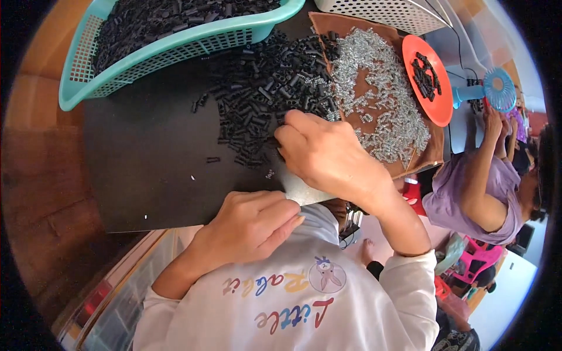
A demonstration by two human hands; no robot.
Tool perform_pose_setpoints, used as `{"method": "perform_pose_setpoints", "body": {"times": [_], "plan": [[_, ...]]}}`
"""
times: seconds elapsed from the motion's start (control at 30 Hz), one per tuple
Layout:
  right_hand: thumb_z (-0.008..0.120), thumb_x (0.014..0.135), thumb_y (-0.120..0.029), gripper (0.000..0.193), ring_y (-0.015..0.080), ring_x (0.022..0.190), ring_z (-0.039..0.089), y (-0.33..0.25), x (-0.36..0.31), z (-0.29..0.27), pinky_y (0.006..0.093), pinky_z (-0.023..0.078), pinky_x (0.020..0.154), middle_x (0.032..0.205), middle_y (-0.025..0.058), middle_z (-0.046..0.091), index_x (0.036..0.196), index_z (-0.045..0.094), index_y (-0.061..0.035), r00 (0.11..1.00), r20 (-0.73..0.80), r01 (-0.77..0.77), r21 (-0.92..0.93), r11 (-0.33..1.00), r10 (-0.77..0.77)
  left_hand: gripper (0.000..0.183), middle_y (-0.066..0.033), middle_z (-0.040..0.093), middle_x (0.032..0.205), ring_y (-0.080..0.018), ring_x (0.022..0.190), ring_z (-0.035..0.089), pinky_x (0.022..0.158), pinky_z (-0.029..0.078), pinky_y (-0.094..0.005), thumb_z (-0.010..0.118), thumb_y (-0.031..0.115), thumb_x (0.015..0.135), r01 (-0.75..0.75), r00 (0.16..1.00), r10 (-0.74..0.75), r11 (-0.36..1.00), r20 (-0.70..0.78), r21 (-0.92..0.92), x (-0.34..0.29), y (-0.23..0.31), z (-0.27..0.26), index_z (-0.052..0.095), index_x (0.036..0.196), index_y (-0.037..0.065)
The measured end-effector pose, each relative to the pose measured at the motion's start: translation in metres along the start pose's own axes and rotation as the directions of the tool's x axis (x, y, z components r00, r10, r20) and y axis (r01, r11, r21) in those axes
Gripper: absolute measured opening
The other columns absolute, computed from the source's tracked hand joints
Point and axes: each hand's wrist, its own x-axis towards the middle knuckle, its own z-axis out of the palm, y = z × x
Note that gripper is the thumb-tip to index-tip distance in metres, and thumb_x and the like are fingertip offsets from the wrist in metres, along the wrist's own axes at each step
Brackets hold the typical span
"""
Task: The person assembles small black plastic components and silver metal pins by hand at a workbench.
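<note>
My right hand point(328, 152) is closed in a pinch at the near edge of a loose pile of short black tubes point(249, 120). Its fingertips point down and hide whatever sits between them. Lower down, by the table's near edge, my left hand point(252, 225) has its fingers curled in and thumb pressed against them; anything inside is hidden. To the right of the tubes, small silvery coil springs point(380, 82) lie spread over a brown sheet point(360, 82). A few springs are mixed in among the tubes. One small pale piece point(269, 174) rests just left of my right hand.
A teal perforated basket point(170, 57) full of black pieces stands at the far left. An orange plate point(442, 108) with black pieces is at the right, below a white perforated basket point(392, 14). Beyond are a blue fan point(499, 89) and a person in purple point(480, 202).
</note>
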Motion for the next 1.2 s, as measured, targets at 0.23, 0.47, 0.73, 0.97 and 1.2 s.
{"method": "perform_pose_setpoints", "body": {"times": [0.23, 0.47, 0.73, 0.97, 1.2], "plan": [[0.069, 0.075, -0.008, 0.024, 0.0285, 0.064, 0.058, 0.013, -0.01, -0.01, 0.0381, 0.047, 0.05, 0.085, 0.0094, 0.053, 0.096, 0.058, -0.0031, 0.997, -0.014, -0.073, 0.136, 0.988, 0.076, 0.006, -0.0108, 0.054, 0.066, -0.028, 0.056, 0.056, 0.051, 0.045, -0.0371, 0.064, 0.002, 0.083, 0.071, 0.986, -0.083, 0.994, -0.146, -0.088, 0.01, -0.006, -0.002, 0.058, 0.083, 0.001], [0.066, 0.075, -0.003, 0.025, 0.03, 0.066, 0.059, 0.022, 0.001, -0.014, 0.0397, 0.047, 0.053, 0.085, 0.0096, 0.052, 0.099, 0.061, -0.0032, 0.998, 0.02, -0.06, 0.074, 0.995, 0.059, 0.004, -0.0118, 0.058, 0.068, -0.0269, 0.055, 0.057, 0.051, 0.045, -0.0352, 0.063, 0.001, 0.085, 0.084, 0.99, -0.093, 0.992, -0.102, -0.091, 0.012, -0.014, 0.0, 0.061, 0.087, -0.001], [0.064, 0.077, -0.004, 0.024, 0.0308, 0.071, 0.06, 0.034, 0.016, -0.022, 0.0417, 0.049, 0.056, 0.085, 0.0084, 0.052, 0.101, 0.063, -0.0067, 0.99, 0.073, -0.111, -0.093, 0.989, 0.118, 0.005, -0.0119, 0.057, 0.069, -0.0277, 0.057, 0.056, 0.052, 0.044, -0.0365, 0.063, 0.004, 0.085, 0.101, 0.991, -0.109, 0.991, -0.082, -0.091, 0.009, -0.018, 0.002, 0.061, 0.087, 0.0], [0.064, 0.077, -0.008, 0.013, 0.0282, 0.066, 0.059, 0.023, 0.028, -0.014, 0.0392, 0.047, 0.053, 0.078, 0.0095, 0.048, 0.076, 0.052, -0.0033, 0.991, 0.132, 0.04, -0.122, 0.992, -0.024, 0.008, -0.0106, 0.054, 0.066, -0.0292, 0.056, 0.056, 0.052, 0.045, -0.0378, 0.063, 0.006, 0.086, 0.112, 0.984, -0.121, 0.991, -0.127, -0.076, 0.011, -0.017, 0.005, 0.058, 0.081, 0.002], [0.06, 0.073, -0.004, 0.006, 0.0292, 0.071, 0.066, 0.018, 0.035, -0.017, 0.0384, 0.052, 0.054, 0.081, 0.0138, 0.06, 0.077, 0.06, -0.0008, 0.987, 0.157, 0.062, -0.188, 0.98, -0.033, 0.008, -0.0113, 0.055, 0.067, -0.0306, 0.057, 0.057, 0.052, 0.045, -0.0384, 0.062, 0.007, 0.087, 0.132, 0.978, -0.145, 0.987, -0.148, -0.092, 0.01, -0.017, 0.005, 0.058, 0.082, 0.002]]}}
